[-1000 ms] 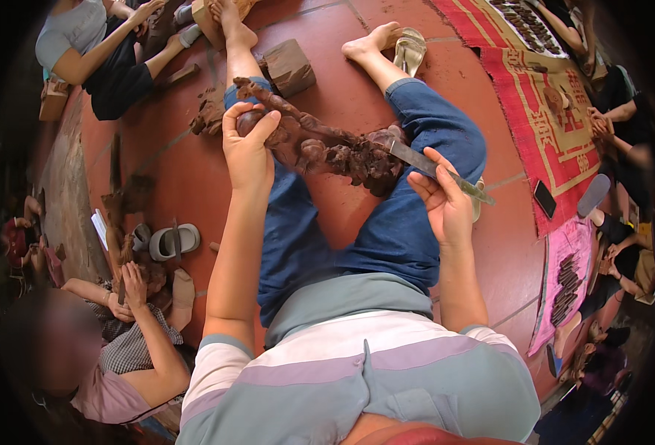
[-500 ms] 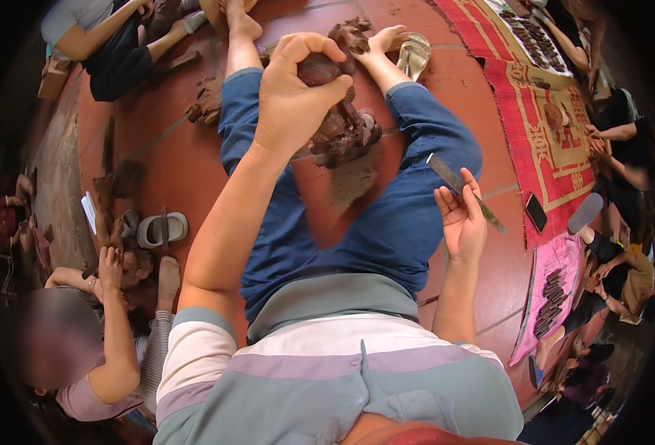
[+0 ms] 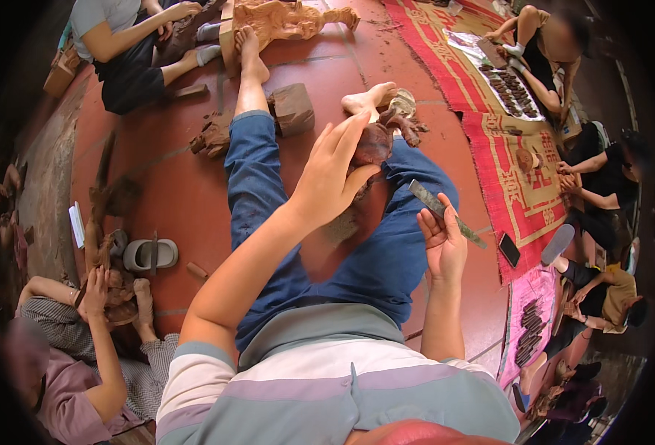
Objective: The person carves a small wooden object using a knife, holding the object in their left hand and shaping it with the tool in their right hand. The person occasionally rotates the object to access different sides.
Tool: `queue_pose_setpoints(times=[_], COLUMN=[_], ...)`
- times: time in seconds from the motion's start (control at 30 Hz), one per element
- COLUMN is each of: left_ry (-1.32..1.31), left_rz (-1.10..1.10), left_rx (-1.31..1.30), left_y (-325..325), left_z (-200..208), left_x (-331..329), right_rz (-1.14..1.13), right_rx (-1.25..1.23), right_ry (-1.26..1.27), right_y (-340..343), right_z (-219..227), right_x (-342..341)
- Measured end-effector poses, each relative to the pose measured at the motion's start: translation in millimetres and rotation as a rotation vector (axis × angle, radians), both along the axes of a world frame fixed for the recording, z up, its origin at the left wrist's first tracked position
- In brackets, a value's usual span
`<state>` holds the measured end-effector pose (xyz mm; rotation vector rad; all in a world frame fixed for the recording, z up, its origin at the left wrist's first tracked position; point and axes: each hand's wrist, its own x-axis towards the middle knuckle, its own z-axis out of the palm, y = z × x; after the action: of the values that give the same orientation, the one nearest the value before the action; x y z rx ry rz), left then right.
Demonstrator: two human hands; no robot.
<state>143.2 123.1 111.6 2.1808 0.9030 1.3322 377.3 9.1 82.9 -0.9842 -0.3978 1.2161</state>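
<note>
A dark reddish-brown wood carving (image 3: 375, 142), rounded with knobbly branching parts, leans between my lower legs. Around its near left side my left hand (image 3: 331, 174) is cupped, fingers nearly straight along it and thumb below. Part of the carving is hidden behind that hand. My right hand (image 3: 444, 241), palm up over my right thigh, pinches a flat metal chisel (image 3: 450, 215) between thumb and fingers. The chisel slants from upper left to lower right, apart from the carving.
A dark wood block (image 3: 292, 109) and wood scraps (image 3: 212, 133) lie by my left leg. Beyond is a large pale carving (image 3: 283, 26). At right, a red patterned mat (image 3: 483, 141) bears a phone (image 3: 509, 250) and rows of tools (image 3: 511, 93). Other people sit around, working.
My left hand has moved down and right, its curled grip loosening to straighter fingers. The carving has tilted to the right. My right hand still holds the chisel, and the view has shifted.
</note>
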Motion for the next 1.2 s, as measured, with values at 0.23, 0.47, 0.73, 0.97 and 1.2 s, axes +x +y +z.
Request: queue_pose_setpoints(times=[0.23,0.47,0.73,0.97,1.2], left_ry=[0.565,0.174,-0.144,0.882,0.922], left_rz=[0.298,0.531,0.487,0.292,-0.312], left_rx=[-0.116,-0.983,-1.045,-0.339,-0.305], left_y=[-79,-158,-135,-101,-125], left_z=[-66,-139,-158,-106,-128], left_x=[-82,-177,-155,-99,-93], right_rz=[-0.058,-0.072,-0.124,-0.030,-0.010], right_rx=[0.108,0.101,0.146,0.193,0.256], right_ry=[-0.115,-0.220,-0.404,-0.554,-0.573], right_y=[-6,-7,13,18,20], right_z=[10,25,60,74,81], right_x=[-6,-14,-21,-43,-51])
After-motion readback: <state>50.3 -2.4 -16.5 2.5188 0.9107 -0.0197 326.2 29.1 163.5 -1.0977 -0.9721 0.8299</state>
